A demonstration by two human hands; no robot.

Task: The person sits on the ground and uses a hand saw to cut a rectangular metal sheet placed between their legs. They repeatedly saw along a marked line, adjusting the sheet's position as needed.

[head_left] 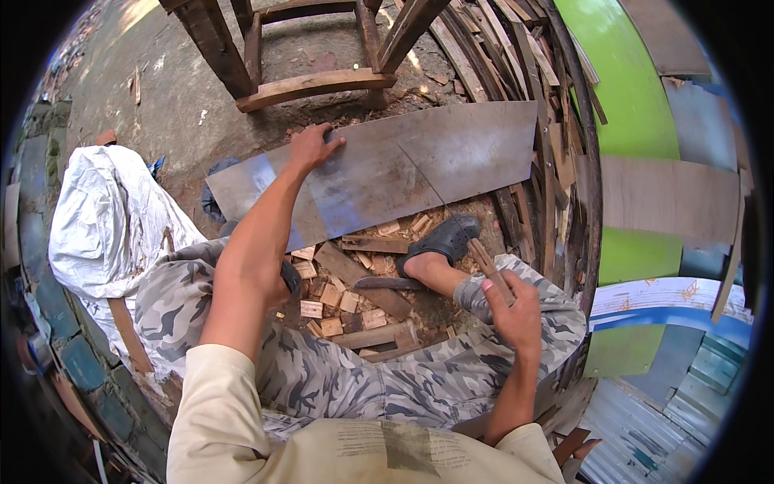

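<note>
A long, thin wooden board [476,153], grey-brown with bluish patches, lies tilted across in front of my legs. My left hand [310,149] grips its far edge, thumb stretched along the edge and the other fingers curled over it. In my right hand [516,310], above my right knee, is a wooden-handled tool [489,268]. A long, thin dark line runs from its handle over the board; it looks like a blade seen edge-on, and its exact kind cannot be told. My right foot, in a black clog [451,242], rests by the board's near edge.
Small cut wood blocks [330,294] and offcuts litter the ground between my legs, with a dark flat blade-like piece [391,283] among them. A wooden frame with legs [318,85] stands beyond the board. Stacked wood strips [556,169] line the right; a white sack [113,218] lies left.
</note>
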